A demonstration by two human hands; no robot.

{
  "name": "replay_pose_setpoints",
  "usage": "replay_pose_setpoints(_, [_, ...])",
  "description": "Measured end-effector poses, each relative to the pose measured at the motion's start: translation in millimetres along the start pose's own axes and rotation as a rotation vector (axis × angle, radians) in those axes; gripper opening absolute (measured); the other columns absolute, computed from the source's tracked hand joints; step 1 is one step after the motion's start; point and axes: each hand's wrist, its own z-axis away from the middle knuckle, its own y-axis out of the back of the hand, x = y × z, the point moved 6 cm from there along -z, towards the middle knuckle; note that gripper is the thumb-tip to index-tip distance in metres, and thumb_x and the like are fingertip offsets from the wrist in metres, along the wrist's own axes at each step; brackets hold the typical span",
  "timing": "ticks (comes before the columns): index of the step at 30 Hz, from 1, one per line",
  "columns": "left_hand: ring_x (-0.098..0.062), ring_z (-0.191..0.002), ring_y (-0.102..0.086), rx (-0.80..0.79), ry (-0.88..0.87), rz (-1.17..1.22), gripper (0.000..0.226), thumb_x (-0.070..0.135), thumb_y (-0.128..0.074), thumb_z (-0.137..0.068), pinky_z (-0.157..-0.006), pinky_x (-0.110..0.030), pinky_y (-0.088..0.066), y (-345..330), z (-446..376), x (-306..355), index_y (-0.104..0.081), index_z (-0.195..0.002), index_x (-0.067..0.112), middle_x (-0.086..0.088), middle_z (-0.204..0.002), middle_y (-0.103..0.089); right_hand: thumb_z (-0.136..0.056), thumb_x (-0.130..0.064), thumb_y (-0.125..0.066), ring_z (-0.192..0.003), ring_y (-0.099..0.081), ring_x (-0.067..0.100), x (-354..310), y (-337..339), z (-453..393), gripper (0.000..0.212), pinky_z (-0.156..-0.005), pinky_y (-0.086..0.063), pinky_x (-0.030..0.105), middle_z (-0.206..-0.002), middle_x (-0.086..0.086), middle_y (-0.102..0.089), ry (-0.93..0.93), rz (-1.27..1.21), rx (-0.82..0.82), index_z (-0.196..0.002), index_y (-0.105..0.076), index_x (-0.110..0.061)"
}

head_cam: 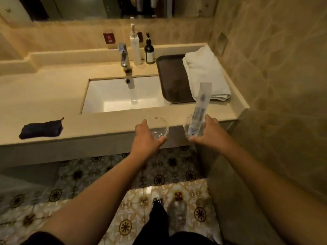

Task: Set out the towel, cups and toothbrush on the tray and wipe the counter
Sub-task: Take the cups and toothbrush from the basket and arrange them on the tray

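Two clear plastic cups stand at the counter's front edge. My left hand (146,137) grips the left cup (159,129). My right hand (208,133) grips the right cup (187,128), and a packaged toothbrush (200,108) stands upright in that cup, leaning toward the tray. The dark brown tray (171,76) lies on the counter right of the sink. A folded white towel (205,73) lies on the tray's right half. A dark folded cloth (41,129) rests on the counter at the left front.
A white sink (123,96) with a chrome tap (124,58) sits mid-counter. A white pump bottle (135,46) and a dark bottle (149,51) stand behind it, left of the tray. A tiled wall (274,68) closes the right side. Patterned floor lies below.
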Motion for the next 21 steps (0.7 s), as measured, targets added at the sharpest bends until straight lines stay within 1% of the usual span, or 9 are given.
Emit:
replay_pose_setpoints(2, [-0.028,-0.125,-0.046,0.031,-0.034,0.01,0.087,0.048,-0.08,-0.073,-0.093,-0.034,-0.041,-4.5,-44.0,5.5,-0.032,-0.139,0.018,-0.007,-0.138,-0.039,-0.066,-0.049,-0.085,-0.119,-0.053,0.024,-4.4,2.9,-42.1,0.093,-0.082,-0.039,0.03,-0.137,0.008,-0.044,-0.001,0.01,0.003,-0.139,-0.034,-0.022])
replay_pose_setpoints(3, [-0.027,-0.125,-0.046,0.038,-0.038,0.005,0.089,0.049,-0.08,-0.073,-0.094,-0.033,-0.041,-7.9,-68.6,7.5,-0.031,-0.141,0.019,-0.007,-0.14,-0.039,-0.067,-0.049,-0.085,-0.12,-0.053,0.025,-6.3,4.6,-64.3,0.093,-0.083,-0.04,0.029,-0.138,0.008,-0.044,0.006,0.01,0.009,-0.14,-0.034,-0.021])
replay_pose_setpoints(6, [-0.029,-0.132,-0.043,0.044,-0.026,-0.013,0.101,0.052,-0.079,-0.073,-0.102,-0.039,-0.041,-19.5,-148.3,13.9,-0.023,-0.149,0.016,-0.011,-0.151,-0.032,-0.068,-0.049,-0.084,-0.118,-0.054,0.025,-11.0,10.5,-133.2,0.093,-0.081,-0.042,0.029,-0.139,0.009,-0.043,0.011,0.043,0.036,-0.139,-0.032,-0.021])
replay_pose_setpoints(8, [-0.029,-0.132,-0.043,0.031,-0.028,-0.014,0.102,0.054,-0.079,-0.073,-0.102,-0.038,-0.041,-25.1,-201.8,23.3,-0.022,-0.15,0.017,-0.011,-0.153,-0.03,-0.069,-0.048,-0.084,-0.121,-0.052,0.026,-13.1,16.9,-179.7,0.096,-0.08,-0.039,0.028,-0.14,0.009,-0.042,-0.029,0.047,0.047,-0.142,-0.029,-0.02])
replay_pose_setpoints(10, [-0.029,-0.13,-0.045,0.009,-0.04,-0.01,0.102,0.053,-0.08,-0.072,-0.097,-0.034,-0.042,-28.0,-250.8,34.0,-0.023,-0.149,0.017,-0.01,-0.152,-0.031,-0.068,-0.047,-0.084,-0.121,-0.052,0.025,-15.9,24.1,-224.3,0.098,-0.079,-0.039,0.028,-0.139,0.008,-0.042,-0.064,0.033,0.042,-0.143,-0.028,-0.02])
replay_pose_setpoints(13, [-0.03,-0.129,-0.047,-0.02,-0.033,-0.012,0.103,0.053,-0.08,-0.072,-0.099,-0.038,-0.044,-29.9,-320.6,48.9,-0.022,-0.15,0.017,-0.01,-0.152,-0.032,-0.067,-0.048,-0.084,-0.116,-0.054,0.024,-20.9,38.0,-287.9,0.094,-0.077,-0.04,0.028,-0.134,0.007,-0.043,-0.082,0.005,0.049,-0.139,-0.032,-0.02])
replay_pose_setpoints(15, [-0.03,-0.129,-0.048,-0.02,-0.033,-0.017,0.1,0.052,-0.08,-0.073,-0.099,-0.039,-0.045,-32.0,-362.0,58.0,-0.025,-0.149,0.019,-0.009,-0.152,-0.032,-0.067,-0.048,-0.084,-0.116,-0.053,0.022,-24.2,45.5,-328.2,0.091,-0.076,-0.04,0.028,-0.133,0.006,-0.043,-0.082,-0.02,0.051,-0.138,-0.032,-0.022])
replay_pose_setpoints(19, [-0.029,-0.122,-0.052,-0.009,-0.038,0.006,0.097,0.05,-0.083,-0.071,-0.094,-0.037,-0.047,-43.1,-429.0,69.3,-0.029,-0.145,0.019,-0.01,-0.145,-0.037,-0.068,-0.05,-0.082,-0.114,-0.053,0.023,-29.2,53.0,-406.4,0.088,-0.077,-0.041,0.03,-0.13,0.007,-0.044,-0.058,0.013,0.043,-0.137,-0.035,-0.02])
replay_pose_setpoints(21, [-0.028,-0.122,-0.052,-0.001,0.002,0.021,0.097,0.049,-0.084,-0.07,-0.095,-0.037,-0.047,-51.7,-455.7,70.4,-0.029,-0.144,0.02,-0.009,-0.143,-0.038,-0.069,-0.051,-0.081,-0.113,-0.054,0.023,-29.0,52.7,-441.3,0.087,-0.077,-0.041,0.03,-0.129,0.007,-0.045,-0.053,0.032,0.031,-0.136,-0.036,-0.019])
